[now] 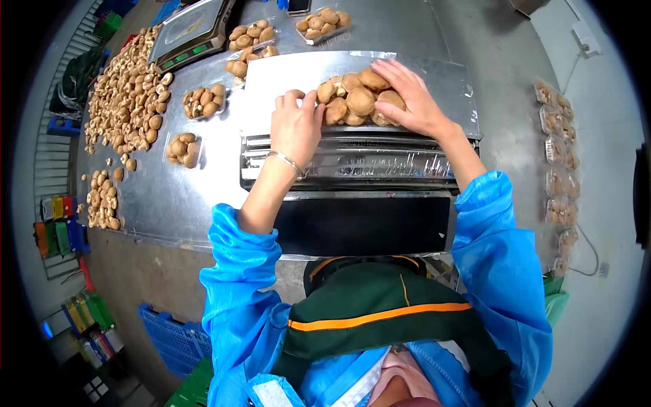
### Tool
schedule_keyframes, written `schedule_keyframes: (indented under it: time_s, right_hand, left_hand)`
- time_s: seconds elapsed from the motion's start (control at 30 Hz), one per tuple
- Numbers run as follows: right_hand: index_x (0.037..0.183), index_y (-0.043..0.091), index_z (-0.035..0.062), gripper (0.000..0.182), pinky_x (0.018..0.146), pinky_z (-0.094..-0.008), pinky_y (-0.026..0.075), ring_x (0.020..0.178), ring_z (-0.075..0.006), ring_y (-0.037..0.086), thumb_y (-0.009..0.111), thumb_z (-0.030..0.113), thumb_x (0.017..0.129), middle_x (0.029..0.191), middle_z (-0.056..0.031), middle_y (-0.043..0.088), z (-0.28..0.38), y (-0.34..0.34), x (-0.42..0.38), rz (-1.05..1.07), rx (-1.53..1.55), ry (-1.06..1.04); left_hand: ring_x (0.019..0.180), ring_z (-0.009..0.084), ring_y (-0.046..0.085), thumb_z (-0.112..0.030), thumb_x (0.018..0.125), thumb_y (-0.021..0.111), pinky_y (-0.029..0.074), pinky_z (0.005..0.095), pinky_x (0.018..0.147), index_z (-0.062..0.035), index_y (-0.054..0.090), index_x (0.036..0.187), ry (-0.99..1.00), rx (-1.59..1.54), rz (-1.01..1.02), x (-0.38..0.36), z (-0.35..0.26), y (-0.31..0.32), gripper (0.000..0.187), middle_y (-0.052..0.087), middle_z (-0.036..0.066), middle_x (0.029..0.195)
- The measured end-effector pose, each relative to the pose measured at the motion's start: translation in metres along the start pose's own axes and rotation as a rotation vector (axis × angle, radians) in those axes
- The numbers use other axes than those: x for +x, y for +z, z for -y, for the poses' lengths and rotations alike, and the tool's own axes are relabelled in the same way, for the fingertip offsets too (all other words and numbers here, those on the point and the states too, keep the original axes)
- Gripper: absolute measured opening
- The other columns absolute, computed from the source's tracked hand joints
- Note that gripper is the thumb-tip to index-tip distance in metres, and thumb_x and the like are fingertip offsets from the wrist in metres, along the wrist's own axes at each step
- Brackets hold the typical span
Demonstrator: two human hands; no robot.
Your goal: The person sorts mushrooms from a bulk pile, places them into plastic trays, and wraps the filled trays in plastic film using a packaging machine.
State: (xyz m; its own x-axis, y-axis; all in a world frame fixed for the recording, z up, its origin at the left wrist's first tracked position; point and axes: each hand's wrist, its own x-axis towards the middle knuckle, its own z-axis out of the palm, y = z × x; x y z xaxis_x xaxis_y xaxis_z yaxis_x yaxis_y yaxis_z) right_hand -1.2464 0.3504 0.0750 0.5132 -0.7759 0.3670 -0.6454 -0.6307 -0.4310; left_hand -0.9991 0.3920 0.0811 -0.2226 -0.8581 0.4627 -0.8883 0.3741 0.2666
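A heaped pack of brown mushrooms (359,100) sits on the white board (271,78) of a wrapping machine. My left hand (296,125) is at the pack's left side, fingers curled and closed. Whatever its fingertips pinch is hidden. My right hand (415,98) lies over the pack's right end, fingers stretched out and thumb apart, touching the mushrooms. Just below the pack, toward me, runs a roll of clear film (359,165) between metal bars. A black plate (359,225) forms the machine's front.
Loose mushrooms (129,95) are piled at the left, with a smaller heap (102,200) nearer. Filled trays (204,102) stand beside the machine and at the back (323,24). A scale (190,34) stands at the back left. Wrapped packs (559,156) line the right side.
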Motion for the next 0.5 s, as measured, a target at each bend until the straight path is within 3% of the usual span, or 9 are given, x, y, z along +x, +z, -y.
schedule_keyframes:
  time_s: [0.13, 0.27, 0.3, 0.33, 0.37, 0.4, 0.43, 0.47, 0.5]
  right_hand:
    - [0.127, 0.041, 0.0095, 0.056, 0.105, -0.0429, 0.024, 0.126, -0.0328, 0.033, 0.055, 0.039, 0.082, 0.128, -0.0138, 0.044, 0.005, -0.012, -0.007, 0.009, -0.058, 0.088]
    - [0.133, 0.034, 0.0080, 0.060, 0.105, -0.0414, 0.024, 0.128, -0.0314, 0.031, 0.054, 0.036, 0.083, 0.133, -0.0149, 0.038, -0.001, -0.016, -0.014, 0.001, -0.114, 0.061]
    - [0.137, 0.028, 0.0078, 0.066, 0.106, -0.0394, 0.022, 0.130, -0.0294, 0.028, 0.053, 0.036, 0.084, 0.138, -0.0149, 0.033, 0.002, -0.025, -0.024, -0.016, 0.060, 0.176]
    - [0.134, 0.034, 0.0063, 0.061, 0.105, -0.0393, 0.024, 0.128, -0.0285, 0.032, 0.054, 0.036, 0.084, 0.135, -0.0149, 0.038, 0.011, -0.034, -0.039, -0.200, 0.194, 0.286]
    - [0.130, 0.040, 0.0048, 0.057, 0.104, -0.0391, 0.025, 0.125, -0.0275, 0.036, 0.054, 0.037, 0.084, 0.131, -0.0148, 0.043, 0.019, -0.045, -0.059, -0.386, 0.328, 0.394]
    - [0.121, 0.049, 0.0049, 0.049, 0.100, -0.0404, 0.028, 0.117, -0.0280, 0.042, 0.054, 0.038, 0.084, 0.122, -0.0144, 0.049, 0.022, -0.058, -0.087, -0.330, 0.312, 0.691]
    - [0.111, 0.055, 0.0053, 0.044, 0.095, -0.0413, 0.031, 0.109, -0.0281, 0.046, 0.055, 0.040, 0.084, 0.112, -0.0133, 0.054, 0.027, -0.064, -0.114, -0.243, 0.076, 0.791]
    - [0.101, 0.061, 0.0058, 0.041, 0.090, -0.0422, 0.033, 0.101, -0.0283, 0.050, 0.056, 0.042, 0.083, 0.102, -0.0123, 0.058, 0.031, -0.070, -0.140, -0.136, -0.155, 0.882]
    - [0.091, 0.065, 0.0067, 0.040, 0.085, -0.0428, 0.034, 0.092, -0.0281, 0.053, 0.057, 0.045, 0.082, 0.092, -0.0107, 0.059, 0.037, -0.063, -0.164, 0.001, -0.578, 0.747]
  left_hand:
    - [0.090, 0.0382, 0.053, -0.014, 0.083, 0.057, 0.047, 0.0404, 0.077, 0.0015, 0.054, 0.106, -0.101, -0.215, 0.188, 0.006, -0.019, 0.001, 0.028, 0.051, 0.020, 0.101]
    - [0.097, 0.0412, 0.049, -0.014, 0.083, 0.058, 0.043, 0.0424, 0.086, 0.0076, 0.039, 0.122, -0.032, -0.318, 0.019, -0.005, -0.017, 0.012, 0.048, 0.046, 0.028, 0.111]
    - [0.100, 0.0404, 0.048, -0.015, 0.083, 0.058, 0.041, 0.0422, 0.089, 0.0068, 0.035, 0.125, -0.060, -0.395, -0.004, -0.014, -0.012, 0.001, 0.053, 0.045, 0.028, 0.114]
    - [0.104, 0.0379, 0.048, -0.014, 0.082, 0.061, 0.041, 0.0404, 0.089, 0.0047, 0.041, 0.122, -0.190, -0.395, 0.042, -0.026, -0.014, -0.025, 0.048, 0.046, 0.026, 0.115]
    - [0.099, 0.0320, 0.054, -0.011, 0.080, 0.063, 0.042, 0.0380, 0.086, 0.0019, 0.054, 0.111, -0.195, -0.297, 0.024, -0.042, -0.006, -0.048, 0.035, 0.054, 0.020, 0.107]
    - [0.084, 0.0245, 0.053, -0.009, 0.078, 0.066, 0.041, 0.0343, 0.077, -0.0057, 0.063, 0.095, -0.210, -0.303, -0.083, -0.059, 0.003, -0.058, 0.017, 0.060, 0.008, 0.088]
    - [0.077, 0.0213, 0.052, -0.010, 0.075, 0.068, 0.037, 0.0320, 0.074, -0.0097, 0.065, 0.086, -0.161, -0.070, -0.037, -0.075, 0.018, -0.065, 0.011, 0.059, 0.005, 0.079]
    - [0.078, 0.0223, 0.050, -0.021, 0.075, 0.070, 0.035, 0.0349, 0.076, -0.0105, 0.066, 0.083, -0.264, 0.107, 0.125, -0.086, 0.015, -0.073, 0.014, 0.057, 0.006, 0.078]
    - [0.079, 0.0230, 0.050, -0.026, 0.075, 0.069, 0.034, 0.0363, 0.077, -0.0102, 0.066, 0.082, -0.280, 0.173, 0.125, -0.093, 0.010, -0.069, 0.018, 0.057, 0.006, 0.078]
